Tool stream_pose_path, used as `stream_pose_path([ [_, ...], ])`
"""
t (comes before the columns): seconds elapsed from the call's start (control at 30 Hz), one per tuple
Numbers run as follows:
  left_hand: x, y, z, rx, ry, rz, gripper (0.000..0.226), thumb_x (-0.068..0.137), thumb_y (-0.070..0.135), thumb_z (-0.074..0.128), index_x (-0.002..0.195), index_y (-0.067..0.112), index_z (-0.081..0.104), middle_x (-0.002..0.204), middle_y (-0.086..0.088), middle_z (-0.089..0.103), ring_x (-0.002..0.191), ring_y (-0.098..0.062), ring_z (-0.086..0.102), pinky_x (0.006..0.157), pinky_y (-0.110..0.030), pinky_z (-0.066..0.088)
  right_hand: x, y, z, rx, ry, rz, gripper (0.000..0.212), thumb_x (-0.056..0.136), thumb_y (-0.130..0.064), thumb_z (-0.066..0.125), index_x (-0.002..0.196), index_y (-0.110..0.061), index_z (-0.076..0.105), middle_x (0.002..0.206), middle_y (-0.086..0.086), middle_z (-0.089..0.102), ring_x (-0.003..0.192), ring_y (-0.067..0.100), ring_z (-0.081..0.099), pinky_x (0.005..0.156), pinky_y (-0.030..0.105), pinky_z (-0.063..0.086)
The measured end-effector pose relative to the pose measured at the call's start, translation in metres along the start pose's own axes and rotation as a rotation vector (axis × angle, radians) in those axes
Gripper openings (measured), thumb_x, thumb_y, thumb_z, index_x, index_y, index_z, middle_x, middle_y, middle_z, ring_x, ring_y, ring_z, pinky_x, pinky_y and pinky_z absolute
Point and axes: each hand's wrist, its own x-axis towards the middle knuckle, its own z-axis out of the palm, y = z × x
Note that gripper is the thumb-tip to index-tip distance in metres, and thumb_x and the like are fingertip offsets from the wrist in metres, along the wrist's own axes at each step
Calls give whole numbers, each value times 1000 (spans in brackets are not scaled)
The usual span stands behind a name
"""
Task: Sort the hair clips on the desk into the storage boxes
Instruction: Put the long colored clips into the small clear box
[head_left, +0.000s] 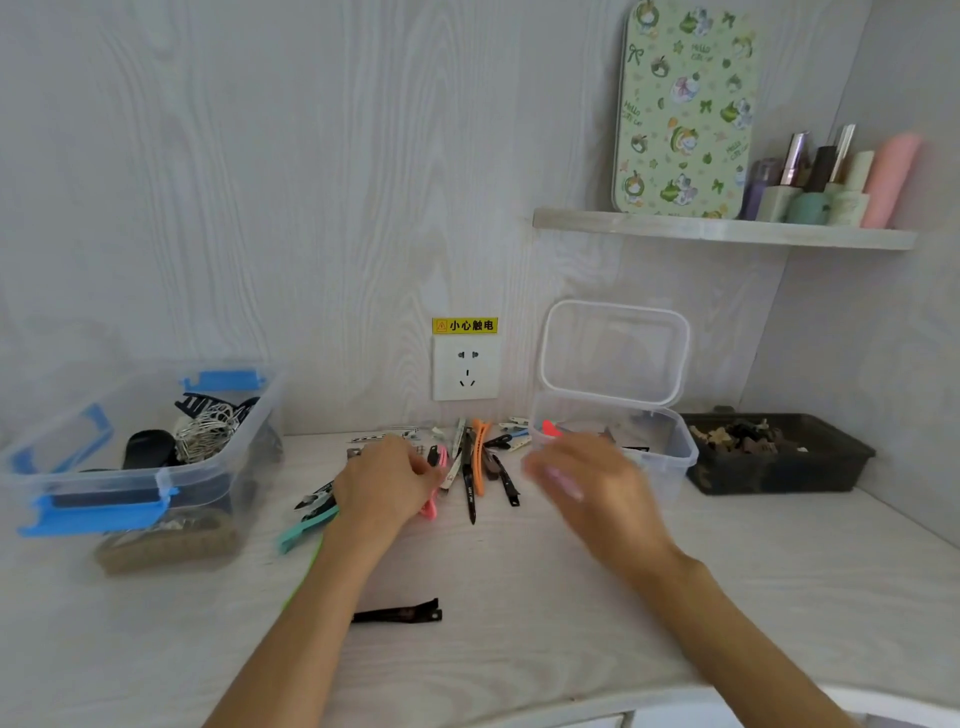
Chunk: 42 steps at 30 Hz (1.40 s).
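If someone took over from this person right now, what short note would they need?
Left hand: rests on the clip pile, grip unclear.
Right hand: blurred, in front of the small clear box; whether it holds anything is unclear.
Done: some clips lie in the blue-latched box, the small clear box and the black tray.
Left: the pile and one black clip near the desk's front.

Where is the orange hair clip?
In the head view, the orange clip lies in the pile near the wall, below the socket, between the hands.
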Motion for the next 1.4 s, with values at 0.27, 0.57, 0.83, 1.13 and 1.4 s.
stream_pose_path([
  [0.27, -4, 10, -6, -237, 415, 195, 24, 91, 39, 54, 102, 23, 69, 97, 10, 71, 75, -3, 58, 56, -12, 34, 3, 51, -6, -209, 96, 534, 18, 86, -12, 61, 98, -15, 72, 95, 6, 73, 95, 30, 63, 92, 45, 41],
  [0.57, 7, 111, 26, -430, 321, 711, 18, 85, 37, 64, 93, 24, 74, 91, 11, 74, 83, -5, 65, 75, -16, 47, 0, 54, -7, 144, 270, 589, 33, 82, 9, 49, 106, -9, 62, 95, 2, 62, 91, 16, 56, 89, 38, 48],
  [0.83, 16, 35, 17, -88, 334, 302, 35, 92, 43, 48, 117, 23, 61, 120, 3, 63, 110, -19, 54, 89, -34, 44, 4, 34, -12, -45, 398, 420, 26, 79, 5, 64, 102, -8, 64, 96, 8, 63, 91, 19, 51, 82, 27, 42],
  [1.13, 26, -11, 18, 155, 162, 11, 36, 85, 56, 50, 90, 24, 68, 96, 1, 71, 99, -21, 61, 88, -34, 35, 33, -46, 66, -238, -510, 485, 41, 97, -41, 35, 114, -8, 52, 117, 12, 59, 112, 30, 51, 89, 38, 42],
  [1.4, 42, -45, 9, 123, 123, -151, 28, 84, 45, 59, 98, 22, 68, 90, -4, 72, 96, -21, 64, 88, -36, 35, 34, -45, 81, -144, -459, 494, 31, 91, -34, 49, 113, -15, 61, 116, 6, 59, 111, 25, 51, 88, 34, 39],
])
